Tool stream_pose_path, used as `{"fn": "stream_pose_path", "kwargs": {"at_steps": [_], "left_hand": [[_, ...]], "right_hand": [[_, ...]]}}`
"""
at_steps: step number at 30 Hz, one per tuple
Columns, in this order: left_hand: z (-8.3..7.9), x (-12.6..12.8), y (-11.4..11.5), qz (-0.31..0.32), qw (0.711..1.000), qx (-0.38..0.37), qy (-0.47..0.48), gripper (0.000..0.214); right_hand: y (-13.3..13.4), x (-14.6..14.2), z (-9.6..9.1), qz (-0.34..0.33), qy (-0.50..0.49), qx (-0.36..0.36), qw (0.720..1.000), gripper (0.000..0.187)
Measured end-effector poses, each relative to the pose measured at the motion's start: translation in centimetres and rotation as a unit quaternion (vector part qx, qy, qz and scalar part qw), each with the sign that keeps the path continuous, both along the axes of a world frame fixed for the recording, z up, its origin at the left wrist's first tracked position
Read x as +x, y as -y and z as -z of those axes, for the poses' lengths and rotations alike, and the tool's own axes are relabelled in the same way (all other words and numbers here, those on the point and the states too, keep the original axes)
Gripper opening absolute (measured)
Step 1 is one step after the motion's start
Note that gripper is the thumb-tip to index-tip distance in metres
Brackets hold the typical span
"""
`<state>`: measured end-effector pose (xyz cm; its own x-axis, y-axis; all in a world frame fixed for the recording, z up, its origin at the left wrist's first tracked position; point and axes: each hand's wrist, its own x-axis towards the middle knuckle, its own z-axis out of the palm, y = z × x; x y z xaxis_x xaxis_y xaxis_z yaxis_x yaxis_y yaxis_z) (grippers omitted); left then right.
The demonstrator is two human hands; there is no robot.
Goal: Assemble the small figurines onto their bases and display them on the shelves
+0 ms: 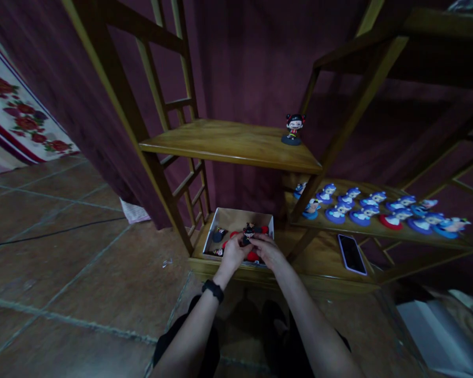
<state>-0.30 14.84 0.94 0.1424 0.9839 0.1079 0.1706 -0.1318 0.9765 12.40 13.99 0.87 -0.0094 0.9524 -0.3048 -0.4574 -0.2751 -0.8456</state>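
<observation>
Over a white cardboard box, both of my hands meet at a small black-haired figurine. My left hand has its fingers closed on the figurine's left side. From the other side, my right hand pinches it too. Several more figurines with red and black parts lie in the box, among them a dark-based one at the left; my hands hide part of the contents. A similar figurine stands upright on the right end of the wooden shelf above.
Several blue-and-white figurines stand in rows on a lower shelf to the right. A phone lies on the bottom board. Wooden posts frame the shelves. A grey-white box sits on the floor at right, a cable at left.
</observation>
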Motion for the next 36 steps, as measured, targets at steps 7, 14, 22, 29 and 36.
{"fn": "stream_pose_path", "kwargs": {"at_steps": [7, 14, 22, 29, 36], "left_hand": [[-0.6, -1.1, 0.2, -0.090, 0.989, -0.038, 0.115, 0.050], [-0.9, -3.3, 1.3, -0.199, 0.968, -0.022, 0.149, 0.058], [0.3, -4.5, 1.4, -0.227, 0.964, -0.051, 0.131, 0.049], [1.0, -1.7, 2.9, -0.193, 0.976, -0.020, 0.100, 0.054], [0.6, -0.6, 5.6, -0.142, 0.984, -0.024, 0.107, 0.055]], "right_hand": [[-0.3, 2.1, -0.9, 0.049, 0.033, -0.009, 0.998, 0.025], [-0.8, 4.6, -1.2, 0.152, 0.003, 0.026, 0.988, 0.023], [-0.1, 4.7, -1.6, 0.153, -0.013, 0.013, 0.988, 0.018], [1.4, 3.6, -2.3, 0.073, 0.023, -0.015, 0.997, 0.017], [3.9, 0.5, -2.0, -0.094, 0.046, -0.011, 0.994, 0.020]]}}
